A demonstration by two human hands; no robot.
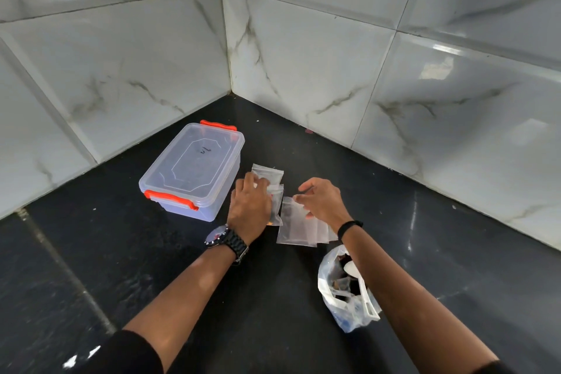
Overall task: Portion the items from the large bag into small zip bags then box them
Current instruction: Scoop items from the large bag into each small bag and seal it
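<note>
A clear plastic box (194,170) with orange latches stands with its lid on, on the dark counter. To its right lie filled small zip bags (270,174); my left hand (250,206) rests on them, fingers spread flat. A fanned stack of empty zip bags (296,229) lies in the middle. My right hand (321,200) pinches the top edge of the uppermost empty bag. The large crumpled plastic bag (346,291) with dark and white items inside sits near my right forearm.
Marble-patterned tiled walls (303,55) meet in a corner behind the work area. The black counter (121,252) stretches left and toward me, with a few white specks near the front left.
</note>
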